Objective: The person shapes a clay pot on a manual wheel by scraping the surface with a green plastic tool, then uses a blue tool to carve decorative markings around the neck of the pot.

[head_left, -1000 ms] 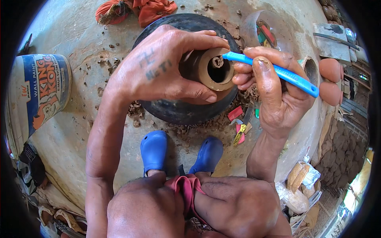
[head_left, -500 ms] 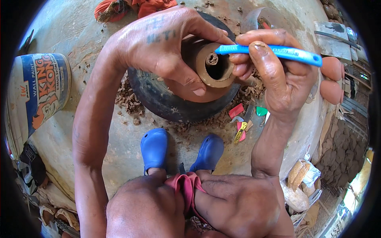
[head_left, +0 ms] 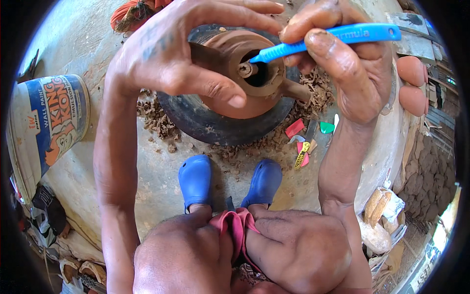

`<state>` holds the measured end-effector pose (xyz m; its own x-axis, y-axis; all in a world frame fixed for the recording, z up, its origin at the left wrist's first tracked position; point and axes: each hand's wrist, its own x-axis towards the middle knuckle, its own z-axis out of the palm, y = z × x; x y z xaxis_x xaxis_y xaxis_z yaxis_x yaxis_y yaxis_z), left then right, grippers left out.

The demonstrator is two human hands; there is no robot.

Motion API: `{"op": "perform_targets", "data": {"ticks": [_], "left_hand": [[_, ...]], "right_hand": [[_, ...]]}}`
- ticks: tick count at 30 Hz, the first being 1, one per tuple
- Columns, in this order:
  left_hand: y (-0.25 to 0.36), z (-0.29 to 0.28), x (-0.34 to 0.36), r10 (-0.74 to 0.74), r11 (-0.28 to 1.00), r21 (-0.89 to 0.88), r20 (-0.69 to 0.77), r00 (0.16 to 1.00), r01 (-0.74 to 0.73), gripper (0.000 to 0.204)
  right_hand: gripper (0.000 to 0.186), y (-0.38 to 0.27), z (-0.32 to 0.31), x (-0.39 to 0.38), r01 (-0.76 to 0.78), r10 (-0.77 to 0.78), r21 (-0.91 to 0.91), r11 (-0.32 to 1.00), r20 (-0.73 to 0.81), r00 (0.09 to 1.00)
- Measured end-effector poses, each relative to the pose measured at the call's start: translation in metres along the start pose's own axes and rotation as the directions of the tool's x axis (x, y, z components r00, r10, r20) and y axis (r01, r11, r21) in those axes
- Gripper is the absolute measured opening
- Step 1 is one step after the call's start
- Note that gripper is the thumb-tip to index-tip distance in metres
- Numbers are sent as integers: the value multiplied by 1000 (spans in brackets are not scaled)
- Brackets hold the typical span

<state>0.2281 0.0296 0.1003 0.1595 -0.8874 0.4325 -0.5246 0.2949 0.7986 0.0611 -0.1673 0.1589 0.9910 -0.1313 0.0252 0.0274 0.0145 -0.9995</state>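
My left hand [head_left: 191,59] grips a brown clay vessel [head_left: 245,83] with a short spout, lifted close under the camera, its mouth tilted toward me. In my right hand [head_left: 352,73] is a blue plastic-handled tool [head_left: 333,39]; its tip reaches into the vessel's dark opening, where a small lump of clay sits. Under the vessel lies a dark round wheel [head_left: 220,122] ringed with clay shavings.
A paint bucket [head_left: 46,122] stands at the left. Small coloured tools [head_left: 306,142] lie right of the wheel on the grey slab [head_left: 156,171]. My feet in blue clogs [head_left: 196,179] rest below the wheel, my knees lower still. An orange cloth [head_left: 132,10] lies at the top.
Both hands have brought the vessel and tool up closer to the camera. The tool tip has gone from the rim into the opening.
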Motion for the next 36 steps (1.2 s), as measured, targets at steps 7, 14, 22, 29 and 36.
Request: {"op": "perform_targets", "data": {"ticks": [7,14,22,29,36], "left_hand": [[0,-5,-15,38,991,125,68,997,-47,49],[-1,-19,-53,-180,980,-157,-436,882,122,40],[-27,45,-134,-608,716,-489,-787,102,499,51],[5,133,-139,-275,831,-34,-894,355,556,96],[17,151,-82,-84,888,242,-750,656,391,107]], "right_hand": [[26,6,4,-10,272,-264,-262,926,65,962],[30,-11,-2,-25,424,-459,-249,871,-106,882],[18,8,32,-26,184,-298,-376,908,-274,914],[18,17,33,-22,153,-277,-381,912,-296,914],[19,23,36,-16,158,-255,-313,937,-301,919]]}}
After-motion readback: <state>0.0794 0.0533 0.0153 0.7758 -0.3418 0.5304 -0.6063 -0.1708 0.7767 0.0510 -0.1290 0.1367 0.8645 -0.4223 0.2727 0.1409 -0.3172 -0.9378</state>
